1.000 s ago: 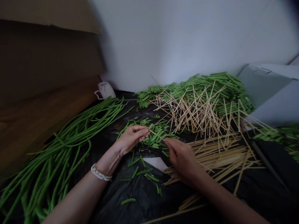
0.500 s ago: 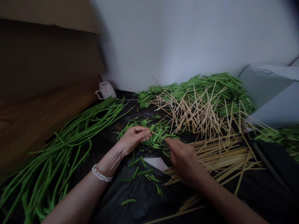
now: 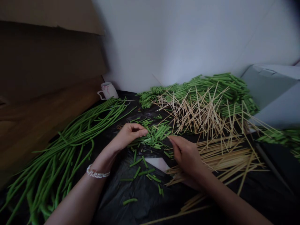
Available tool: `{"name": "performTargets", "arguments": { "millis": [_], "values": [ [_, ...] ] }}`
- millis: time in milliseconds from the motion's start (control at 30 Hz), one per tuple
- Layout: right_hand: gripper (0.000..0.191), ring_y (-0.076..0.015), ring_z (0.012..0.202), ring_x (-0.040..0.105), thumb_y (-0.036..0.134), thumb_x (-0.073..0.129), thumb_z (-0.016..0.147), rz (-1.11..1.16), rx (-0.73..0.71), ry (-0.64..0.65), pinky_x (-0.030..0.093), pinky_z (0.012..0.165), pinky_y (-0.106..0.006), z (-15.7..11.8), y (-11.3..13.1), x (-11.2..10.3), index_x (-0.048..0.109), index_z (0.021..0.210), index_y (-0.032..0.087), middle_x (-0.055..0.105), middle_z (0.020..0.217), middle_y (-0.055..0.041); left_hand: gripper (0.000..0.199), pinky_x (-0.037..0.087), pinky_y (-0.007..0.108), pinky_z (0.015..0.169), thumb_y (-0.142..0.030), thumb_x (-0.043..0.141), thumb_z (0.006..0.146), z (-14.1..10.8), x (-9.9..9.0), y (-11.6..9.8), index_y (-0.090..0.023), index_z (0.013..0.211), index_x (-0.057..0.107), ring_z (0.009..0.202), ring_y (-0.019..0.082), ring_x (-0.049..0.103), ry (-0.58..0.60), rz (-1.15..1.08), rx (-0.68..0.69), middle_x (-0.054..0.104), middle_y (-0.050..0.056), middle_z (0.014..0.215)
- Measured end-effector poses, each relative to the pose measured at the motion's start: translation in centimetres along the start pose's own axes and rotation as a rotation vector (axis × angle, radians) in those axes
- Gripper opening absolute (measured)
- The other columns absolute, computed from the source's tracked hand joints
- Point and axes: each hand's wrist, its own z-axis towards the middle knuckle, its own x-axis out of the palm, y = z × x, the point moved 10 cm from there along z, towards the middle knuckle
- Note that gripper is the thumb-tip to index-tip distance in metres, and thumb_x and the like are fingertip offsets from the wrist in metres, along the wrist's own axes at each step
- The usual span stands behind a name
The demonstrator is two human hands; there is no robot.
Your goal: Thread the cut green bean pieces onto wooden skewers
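Both hands are out in the middle: the right hand [image 3: 186, 153] has its thumb and forefinger pinched shut on a thin stick [image 3: 155, 127] that angles over the cut bits, and the left hand [image 3: 131, 135] is just across from it, fingers curled with the thumb close against them. Can't really tell if the left one has hold of anything.

Going big to small, there's a pale wall [image 3: 187, 37] at the back, and a big brown panel [image 3: 51, 59] takes up the left side. A black plastic sheet [image 3: 110, 200] covers the work surface. Long green stems [image 3: 77, 134] sprawl across it on the left, and a big heap of cut green stems [image 3: 211, 84] sits up against the wall. Right of that is a whitish box [image 3: 269, 87], with more cut greens [image 3: 278, 137] in front of it. Tons of crisscrossed skewers [image 3: 201, 112] lean on the front of the heap, and a flatter bunch of sticks [image 3: 225, 157] lies near the right hand.

Smaller stuff: a little pile of short green pieces [image 3: 157, 136] right between and behind the hands, a white mug [image 3: 109, 90] by the tips of the long stems, a pale flat piece [image 3: 158, 164] on the plastic, a beaded bracelet [image 3: 97, 172] on the left wrist, and one lone green piece [image 3: 130, 201] down front.
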Motion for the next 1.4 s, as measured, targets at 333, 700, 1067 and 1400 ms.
{"name": "performTargets", "arguments": {
  "millis": [333,700,1067,1400],
  "values": [
    [0.026,-0.0192,0.094,0.067,0.011,0.045,0.091,-0.064,-0.002,0.006,0.050,0.088,-0.031,-0.1,-0.2,0.1,0.066,0.106,0.015,0.072,0.100,-0.0093,0.035,0.044,0.027,0.068,-0.041,0.076,0.061,-0.7,-2.9,1.5,-0.022,0.090,0.073,0.077,0.020,0.061,0.170,0.665,-0.022,0.069,0.003,0.083],
    [0.028,-0.0186,0.089,0.068,0.012,0.044,0.091,-0.057,0.002,0.032,0.051,0.083,-0.029,0.0,-0.1,0.5,0.066,0.107,0.016,0.072,0.098,-0.0080,0.035,0.046,0.037,0.084,-0.016,0.058,0.069,-0.6,0.4,-0.2,-0.016,0.104,0.063,0.092,0.026,0.059,0.077,0.997,0.191,0.061,0.011,0.101],
    [0.026,-0.0187,0.092,0.067,0.015,0.044,0.092,-0.079,-0.014,-0.019,0.050,0.087,-0.031,0.1,-0.5,-0.2,0.065,0.106,0.017,0.072,0.101,-0.0077,0.046,0.041,0.038,0.103,-0.023,0.059,0.085,-0.5,1.7,-2.6,-0.021,0.131,0.055,0.125,0.023,0.050,0.021,0.094,0.334,0.052,0.009,0.140],
    [0.025,-0.0186,0.088,0.068,0.020,0.043,0.094,-0.132,-0.041,-0.107,0.051,0.082,-0.029,0.4,-1.0,-1.4,0.066,0.104,0.017,0.072,0.100,-0.0080,0.016,0.046,0.030,0.075,-0.026,0.060,0.085,-0.2,-1.2,-2.3,-0.019,0.090,0.073,0.082,0.018,0.062,-0.232,0.517,0.351,0.068,0.005,0.089]
  ]
}}
